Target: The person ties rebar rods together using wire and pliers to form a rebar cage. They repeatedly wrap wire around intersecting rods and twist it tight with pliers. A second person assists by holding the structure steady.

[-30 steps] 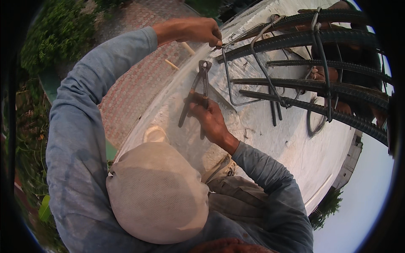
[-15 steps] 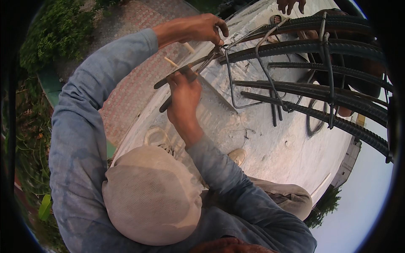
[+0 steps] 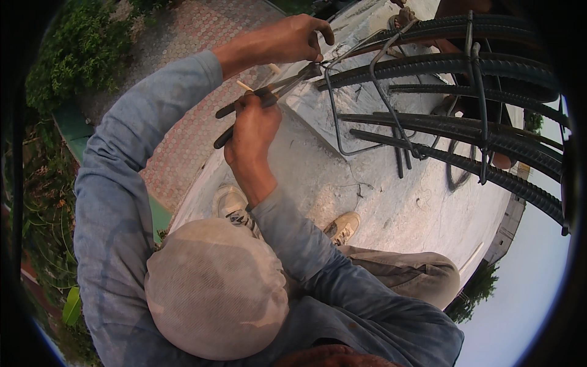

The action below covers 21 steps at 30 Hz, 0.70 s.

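Observation:
My right hand (image 3: 254, 131) is closed around the dark handles of long metal pincers (image 3: 292, 81). Their jaws point to the upper right, beside the corner of a bent steel stirrup (image 3: 332, 101). Above the jaws is my left hand (image 3: 296, 38), its index finger crooked and another fingertip low by the same corner. What that fingertip presses on, perhaps thin wire, is too small to make out. Several ribbed reinforcing bars (image 3: 428, 64) run from that corner toward the right, with stirrups around them.
I squat on a pale concrete surface (image 3: 391, 208), my shoes (image 3: 346, 228) on it and my knee (image 3: 217, 287) in front. Its left edge drops toward patterned paving (image 3: 183, 122) and shrubs (image 3: 76, 55). Another person's foot and legs show behind the bars. Thin wire (image 3: 359, 188) lies on the concrete.
My right hand and the pincers have shifted a little left, and the jaws now sit slightly off the stirrup corner. The other person's hand at the top has mostly left the picture.

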{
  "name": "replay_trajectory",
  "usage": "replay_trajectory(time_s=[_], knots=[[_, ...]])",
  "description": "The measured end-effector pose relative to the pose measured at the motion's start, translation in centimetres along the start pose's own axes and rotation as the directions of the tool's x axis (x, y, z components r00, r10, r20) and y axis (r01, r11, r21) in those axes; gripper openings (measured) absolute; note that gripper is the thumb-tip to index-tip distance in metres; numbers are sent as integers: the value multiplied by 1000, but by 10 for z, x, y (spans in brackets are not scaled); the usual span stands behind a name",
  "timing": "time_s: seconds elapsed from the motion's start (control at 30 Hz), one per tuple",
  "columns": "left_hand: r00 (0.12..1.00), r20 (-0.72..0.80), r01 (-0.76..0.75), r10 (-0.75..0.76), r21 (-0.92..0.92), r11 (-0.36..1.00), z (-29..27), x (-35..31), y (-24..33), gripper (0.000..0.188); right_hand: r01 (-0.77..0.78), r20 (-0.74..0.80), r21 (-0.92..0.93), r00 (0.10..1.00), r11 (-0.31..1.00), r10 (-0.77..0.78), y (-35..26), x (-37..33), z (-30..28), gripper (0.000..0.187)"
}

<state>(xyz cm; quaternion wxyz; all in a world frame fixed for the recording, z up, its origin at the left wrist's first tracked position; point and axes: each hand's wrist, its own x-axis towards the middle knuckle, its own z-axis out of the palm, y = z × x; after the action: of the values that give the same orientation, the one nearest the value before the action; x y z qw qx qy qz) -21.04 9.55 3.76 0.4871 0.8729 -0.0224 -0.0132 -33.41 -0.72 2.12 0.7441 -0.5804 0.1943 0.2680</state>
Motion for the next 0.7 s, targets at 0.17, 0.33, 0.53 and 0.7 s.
replay_trajectory(time_s=[0.17,0.33,0.53,0.7], knots=[[999,-15,-30,29,-33,999,1,0,-3,40,80,-5,1,997,997,-80,0,3,2,8],[1000,2,-25,25,-59,998,3,2,-6,40,105,-51,143,994,984,-99,-2,4,15,9],[999,-16,-50,49,-36,998,3,2,-7,41,43,-10,172,999,984,-42,-13,0,21,12],[998,-18,-58,57,-21,998,2,3,-9,40,103,2,424,993,900,-115,-15,5,37,20]])
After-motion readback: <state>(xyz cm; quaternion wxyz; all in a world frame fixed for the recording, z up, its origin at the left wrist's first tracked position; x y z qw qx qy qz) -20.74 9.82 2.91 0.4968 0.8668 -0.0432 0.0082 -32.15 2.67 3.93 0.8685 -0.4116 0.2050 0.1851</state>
